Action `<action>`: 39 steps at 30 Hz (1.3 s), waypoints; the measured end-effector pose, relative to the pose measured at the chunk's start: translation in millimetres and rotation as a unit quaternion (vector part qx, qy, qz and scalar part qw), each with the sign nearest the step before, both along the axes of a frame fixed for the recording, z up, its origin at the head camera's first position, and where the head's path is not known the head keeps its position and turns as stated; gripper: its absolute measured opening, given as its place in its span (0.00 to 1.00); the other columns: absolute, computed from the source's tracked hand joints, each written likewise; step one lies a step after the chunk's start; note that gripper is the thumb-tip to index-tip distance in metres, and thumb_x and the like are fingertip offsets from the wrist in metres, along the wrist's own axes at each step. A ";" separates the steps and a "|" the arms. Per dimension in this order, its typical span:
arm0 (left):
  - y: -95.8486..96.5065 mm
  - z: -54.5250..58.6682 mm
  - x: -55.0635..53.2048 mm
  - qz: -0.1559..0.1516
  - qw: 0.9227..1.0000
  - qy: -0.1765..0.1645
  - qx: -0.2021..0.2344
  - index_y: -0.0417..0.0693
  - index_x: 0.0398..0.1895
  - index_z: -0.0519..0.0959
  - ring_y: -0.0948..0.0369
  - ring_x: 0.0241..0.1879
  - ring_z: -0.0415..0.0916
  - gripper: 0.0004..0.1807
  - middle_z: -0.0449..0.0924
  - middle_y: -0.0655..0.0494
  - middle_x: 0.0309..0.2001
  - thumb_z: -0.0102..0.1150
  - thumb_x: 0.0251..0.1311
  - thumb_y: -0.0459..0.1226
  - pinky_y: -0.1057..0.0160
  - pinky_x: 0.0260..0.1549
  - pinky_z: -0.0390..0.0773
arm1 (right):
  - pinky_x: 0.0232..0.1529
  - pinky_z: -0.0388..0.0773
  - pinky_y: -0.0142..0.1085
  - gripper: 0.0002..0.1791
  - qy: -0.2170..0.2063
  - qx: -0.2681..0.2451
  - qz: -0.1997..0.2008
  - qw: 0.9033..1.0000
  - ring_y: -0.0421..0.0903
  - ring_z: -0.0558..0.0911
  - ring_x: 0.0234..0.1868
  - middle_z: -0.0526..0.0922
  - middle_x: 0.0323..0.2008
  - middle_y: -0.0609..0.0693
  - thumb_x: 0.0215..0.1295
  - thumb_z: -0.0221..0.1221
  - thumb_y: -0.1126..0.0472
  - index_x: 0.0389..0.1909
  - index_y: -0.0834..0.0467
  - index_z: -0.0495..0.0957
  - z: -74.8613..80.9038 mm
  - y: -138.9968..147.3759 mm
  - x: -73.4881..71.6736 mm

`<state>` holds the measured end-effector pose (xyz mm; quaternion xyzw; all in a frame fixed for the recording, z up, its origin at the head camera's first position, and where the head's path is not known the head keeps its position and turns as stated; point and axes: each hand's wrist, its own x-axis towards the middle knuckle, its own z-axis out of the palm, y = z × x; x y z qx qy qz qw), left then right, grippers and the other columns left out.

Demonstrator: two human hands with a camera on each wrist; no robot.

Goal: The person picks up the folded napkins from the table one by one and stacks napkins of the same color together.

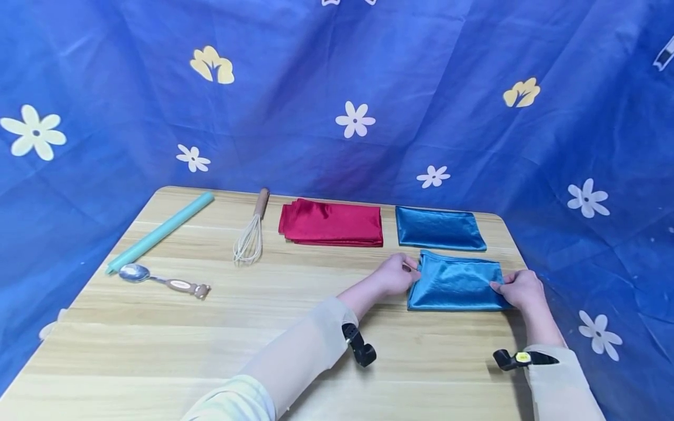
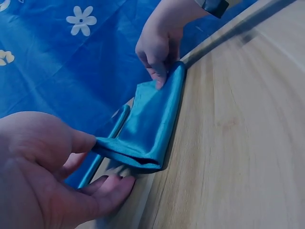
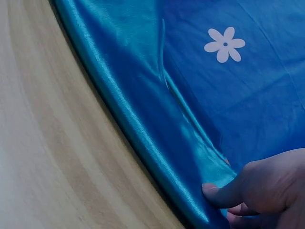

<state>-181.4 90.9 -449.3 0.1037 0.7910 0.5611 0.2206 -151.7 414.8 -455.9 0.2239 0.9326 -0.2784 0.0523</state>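
A folded shiny blue cloth [image 1: 457,283] lies at the right side of the table, with a hand at each end. At its left end, my left hand [image 1: 397,275] pinches the edge near the far corner. The left wrist view shows that thumb [image 2: 83,141] at the raised top layer, other fingers lower beside the fold. My right hand [image 1: 522,288] grips the right edge, its thumb [image 3: 211,189] on top and the fingers partly hidden under the cloth. Behind it lies a second folded blue cloth [image 1: 441,228], darker in tone.
Left of the second blue cloth is a folded red cloth [image 1: 337,223]. A whisk [image 1: 251,234], a teal rolling-pin-like rod [image 1: 160,233] and a spoon with a bear-shaped handle end [image 1: 163,282] lie farther left. A blue flowered curtain [image 1: 295,117] borders the wooden table [image 1: 210,345].
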 end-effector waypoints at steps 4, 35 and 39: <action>3.9 -1.9 -0.5 0.028 0.999 -0.027 0.030 0.41 0.50 0.75 0.58 0.42 0.75 0.11 0.77 0.51 0.44 0.66 0.72 0.34 0.60 0.42 0.79 | 0.36 0.70 0.46 0.19 -0.015 -0.031 0.000 0.999 0.57 0.73 0.36 0.71 0.32 0.57 0.72 0.68 0.55 0.31 0.64 0.74 -1.8 2.9 -2.3; -6.9 -29.3 -11.9 0.101 0.992 -0.054 0.046 0.37 0.62 0.80 0.56 0.51 0.78 0.22 0.81 0.47 0.51 0.71 0.67 0.32 0.60 0.50 0.82 | 0.49 0.74 0.47 0.34 -0.070 -0.157 0.109 0.979 0.60 0.72 0.50 0.75 0.47 0.68 0.74 0.66 0.46 0.56 0.77 0.74 8.3 9.6 -9.5; -9.2 -33.1 -11.5 0.098 0.992 -0.062 0.052 0.36 0.63 0.79 0.57 0.48 0.79 0.22 0.82 0.45 0.51 0.71 0.68 0.33 0.62 0.46 0.83 | 0.46 0.75 0.41 0.32 -0.068 -0.152 0.123 0.978 0.56 0.75 0.50 0.79 0.50 0.62 0.75 0.66 0.48 0.61 0.74 0.77 9.7 8.5 -8.0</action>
